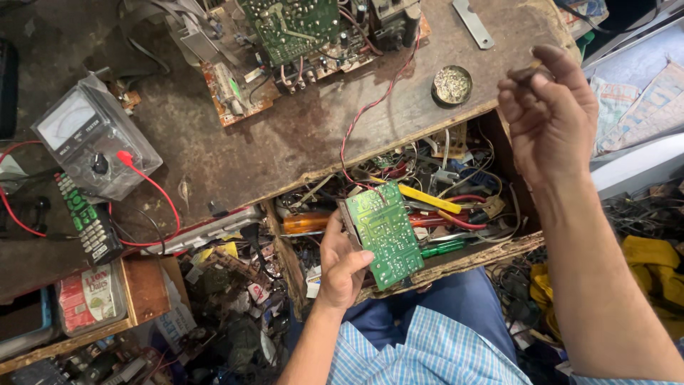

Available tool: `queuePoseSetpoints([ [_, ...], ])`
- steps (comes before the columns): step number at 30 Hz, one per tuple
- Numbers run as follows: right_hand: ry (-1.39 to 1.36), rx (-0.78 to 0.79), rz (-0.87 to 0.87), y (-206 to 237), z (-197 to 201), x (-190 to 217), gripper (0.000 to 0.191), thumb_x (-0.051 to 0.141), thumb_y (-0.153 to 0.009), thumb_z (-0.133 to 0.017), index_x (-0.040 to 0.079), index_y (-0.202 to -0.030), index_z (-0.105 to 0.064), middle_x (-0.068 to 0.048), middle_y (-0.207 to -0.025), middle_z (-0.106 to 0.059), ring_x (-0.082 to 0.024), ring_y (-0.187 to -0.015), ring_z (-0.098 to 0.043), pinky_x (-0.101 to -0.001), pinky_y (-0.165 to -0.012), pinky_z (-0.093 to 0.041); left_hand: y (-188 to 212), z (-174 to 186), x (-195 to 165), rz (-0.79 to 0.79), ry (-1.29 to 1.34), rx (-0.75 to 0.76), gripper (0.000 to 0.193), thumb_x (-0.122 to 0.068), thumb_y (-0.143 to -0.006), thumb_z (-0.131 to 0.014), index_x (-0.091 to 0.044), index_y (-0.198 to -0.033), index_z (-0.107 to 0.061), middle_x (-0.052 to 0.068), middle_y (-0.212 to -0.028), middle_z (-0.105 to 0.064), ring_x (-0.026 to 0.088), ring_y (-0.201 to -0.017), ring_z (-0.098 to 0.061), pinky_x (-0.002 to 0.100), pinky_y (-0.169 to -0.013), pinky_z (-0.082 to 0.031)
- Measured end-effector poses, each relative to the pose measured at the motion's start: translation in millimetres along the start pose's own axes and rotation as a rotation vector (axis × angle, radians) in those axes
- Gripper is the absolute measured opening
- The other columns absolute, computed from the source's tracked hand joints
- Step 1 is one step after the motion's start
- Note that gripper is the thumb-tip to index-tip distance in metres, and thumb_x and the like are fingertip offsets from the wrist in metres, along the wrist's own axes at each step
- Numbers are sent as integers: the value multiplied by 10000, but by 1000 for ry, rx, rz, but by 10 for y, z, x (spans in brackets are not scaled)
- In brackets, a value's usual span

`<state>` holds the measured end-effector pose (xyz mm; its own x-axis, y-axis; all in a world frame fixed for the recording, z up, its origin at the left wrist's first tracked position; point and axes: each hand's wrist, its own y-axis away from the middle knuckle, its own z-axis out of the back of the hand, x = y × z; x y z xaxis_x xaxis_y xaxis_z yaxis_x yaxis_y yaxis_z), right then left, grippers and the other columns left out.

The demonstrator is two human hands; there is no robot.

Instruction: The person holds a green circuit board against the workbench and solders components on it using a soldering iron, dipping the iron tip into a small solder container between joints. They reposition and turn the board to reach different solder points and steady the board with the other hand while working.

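Gripping one green circuit board [385, 233] by its lower edge, the left hand [342, 267] has thumb and fingers closed around it, above an open drawer [456, 260] of tools, including two screwdrivers. The right hand [552, 117] is raised, fingers curled together, pinching something small I cannot identify. On the tabletop [299, 135] sit one analog multimeter [92, 146], one round tin [452, 85] and one larger circuit assembly [292, 43].
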<state>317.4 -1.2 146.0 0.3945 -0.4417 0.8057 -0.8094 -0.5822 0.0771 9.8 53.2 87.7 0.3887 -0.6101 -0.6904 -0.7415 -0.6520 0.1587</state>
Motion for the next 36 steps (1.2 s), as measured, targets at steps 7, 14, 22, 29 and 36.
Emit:
queuePoseSetpoints([
  [7,334,192,219,-130,225,-117,91,-10,-1138,-653,-17,-1219,-694,-79,-875,-692,-130,-763,-663,-248,-700,-568,-11,1,10,1,4,14,879,-68,-736,-645,8,-1548,-318,207,-1362,-601,301,-1233,-636,430,-1089,-505],
  [14,708,278,406,-130,248,-235,231,-34,-1116,-673,-4,-1325,-579,-97,-1129,-698,-153,-1041,-724,-308,-954,-632,-1,7,10,9,-5,5,872,-71,-733,-641,11,-1542,-323,208,-1347,-611,299,-1211,-650,431,-1070,-520],
  [22,875,357,469,-131,165,-259,149,-15,-1126,-663,-17,-1247,-577,-101,-1137,-705,-152,-1073,-723,-288,-948,-619,-3,3,-4,36,-22,-9,868,-83,-728,-640,-1,-1533,-325,221,-1316,-625,307,-1174,-663,441,-1041,-536],
  [29,977,343,490,-97,81,-292,165,2,-1098,-696,-39,-1222,-595,-110,-1099,-738,-113,-963,-705,-240,-839,-575,-4,0,-4,21,-26,-7,877,-82,-722,-643,9,-1535,-324,215,-1325,-625,301,-1191,-661,435,-1062,-531],
  [36,950,380,469,-103,41,-272,150,2,-1095,-692,-42,-1203,-596,-102,-1092,-741,-115,-976,-724,-245,-844,-595,1,3,6,20,-7,3,871,-86,-733,-653,14,-1532,-324,215,-1333,-623,305,-1201,-656,435,-1070,-522],
])
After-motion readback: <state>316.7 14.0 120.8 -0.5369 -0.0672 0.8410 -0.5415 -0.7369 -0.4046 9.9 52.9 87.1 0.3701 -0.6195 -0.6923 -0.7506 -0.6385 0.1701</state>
